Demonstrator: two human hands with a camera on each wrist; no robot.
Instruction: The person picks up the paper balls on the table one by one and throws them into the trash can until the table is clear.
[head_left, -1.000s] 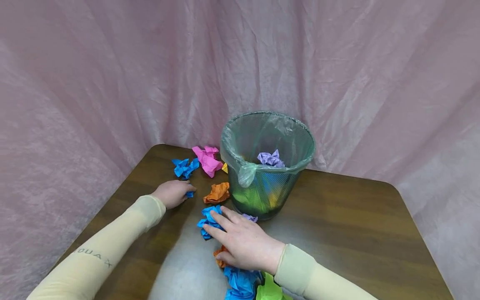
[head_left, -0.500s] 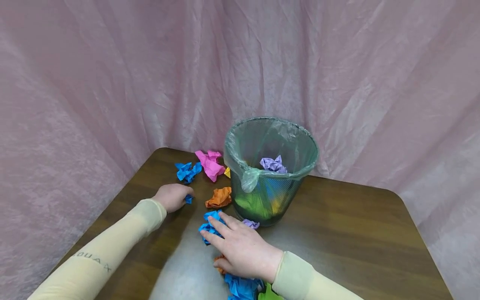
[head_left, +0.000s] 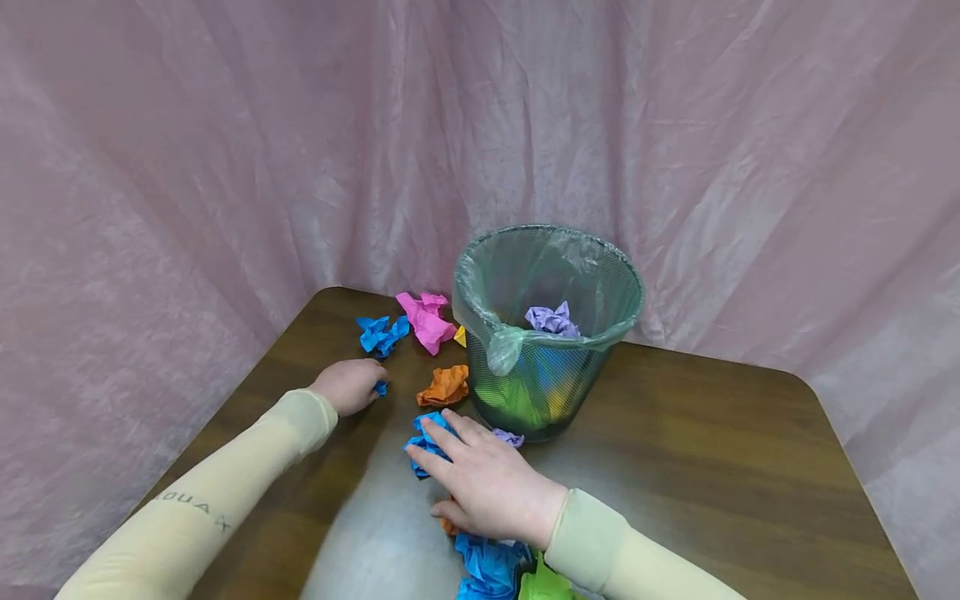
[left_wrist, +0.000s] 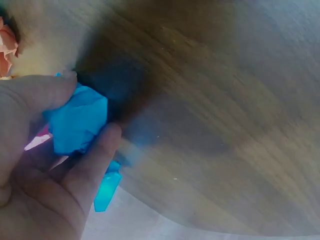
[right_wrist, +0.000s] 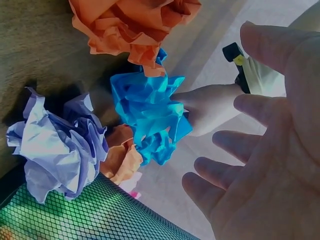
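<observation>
My left hand (head_left: 348, 386) is at the left of the table, its thumb and fingers gripping a crumpled blue paper ball (left_wrist: 80, 120), mostly hidden by the hand in the head view. My right hand (head_left: 495, 483) is spread with fingers apart, above several paper balls in front of the wastebasket. Its fingertips overlap a blue paper ball (head_left: 427, 446) in the head view. In the right wrist view, the palm faces that blue ball, an orange paper ball (right_wrist: 130, 25) and a purple paper ball (right_wrist: 62, 147), with nothing between the fingers.
A mesh wastebasket (head_left: 459, 283) with a green liner holds crumpled paper, a purple ball (head_left: 552, 319) on top. Beside it lie an orange ball (head_left: 444, 386), a pink ball (head_left: 427, 323) and another blue ball (head_left: 382, 335). Blue (head_left: 487, 567) and green paper (head_left: 546, 581) lie near the front.
The head view has shifted slightly. Both hands stay in nearly the same places, the left at its blue paper ball and the right spread above the others.
</observation>
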